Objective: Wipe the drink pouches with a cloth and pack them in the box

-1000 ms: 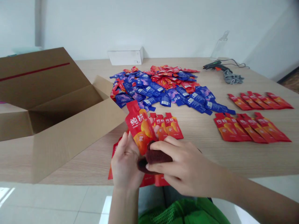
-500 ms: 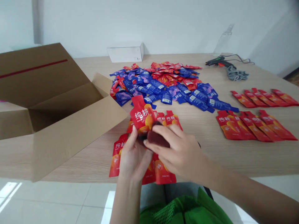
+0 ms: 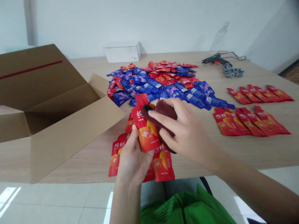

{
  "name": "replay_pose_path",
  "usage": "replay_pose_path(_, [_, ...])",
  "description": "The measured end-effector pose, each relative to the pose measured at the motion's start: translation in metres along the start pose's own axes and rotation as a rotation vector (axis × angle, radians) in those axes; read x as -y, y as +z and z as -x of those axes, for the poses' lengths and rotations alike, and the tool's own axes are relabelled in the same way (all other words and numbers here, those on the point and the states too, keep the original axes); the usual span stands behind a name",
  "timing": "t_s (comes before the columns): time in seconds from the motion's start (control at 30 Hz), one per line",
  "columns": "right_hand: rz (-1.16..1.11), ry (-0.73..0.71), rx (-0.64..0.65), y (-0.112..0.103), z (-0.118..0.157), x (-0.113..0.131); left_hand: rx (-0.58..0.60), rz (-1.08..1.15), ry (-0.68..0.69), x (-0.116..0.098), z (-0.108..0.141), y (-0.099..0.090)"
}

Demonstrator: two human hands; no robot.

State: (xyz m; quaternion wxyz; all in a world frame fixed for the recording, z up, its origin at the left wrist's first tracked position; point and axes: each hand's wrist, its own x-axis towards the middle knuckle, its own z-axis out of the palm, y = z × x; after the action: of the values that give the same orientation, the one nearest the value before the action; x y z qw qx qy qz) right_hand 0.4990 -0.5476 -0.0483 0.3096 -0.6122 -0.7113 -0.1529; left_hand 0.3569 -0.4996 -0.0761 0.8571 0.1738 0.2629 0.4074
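In the head view my left hand [image 3: 134, 160] holds up a red pouch [image 3: 149, 137] with orange fruit printed on it, the thumb along its left edge. My right hand [image 3: 184, 130] is closed on a dark maroon cloth [image 3: 165, 110], which lies against the upper right of that pouch and covers part of its lettering. Under and around my hands, several more red pouches [image 3: 163, 166] lie on the table near its front edge, partly hidden.
An open cardboard box [image 3: 77, 130] stands at the left. Behind my hands lies a heap of blue and red pouches [image 3: 151, 85]. Rows of red pouches [image 3: 249, 123] are at the right. Farther back are a white box [image 3: 121, 53], a glue gun [image 3: 215, 59] and a grey cloth [image 3: 233, 71].
The cloth in my right hand has moved up and right, from the pouch's lower part to its upper part. The pouch's lower front now shows. The view has shifted slightly.
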Motion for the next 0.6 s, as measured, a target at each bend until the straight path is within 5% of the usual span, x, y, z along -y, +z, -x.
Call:
replay_pose_path(0.2, [0.025,-0.077,0.103,-0.006,0.032,0.008,0.025,-0.012,-0.094,0.01,-0.003,-0.005])
replay_pose_path(0.43, [-0.163,-0.154,0.362,-0.03,0.037,0.007,0.094,-0.113,-0.004,0.006,0.0,-0.004])
replay_pose_path(0.6, [-0.192,-0.021,0.163,-0.052,0.031,-0.011,0.099,-0.172,0.044,0.005,0.005,-0.01])
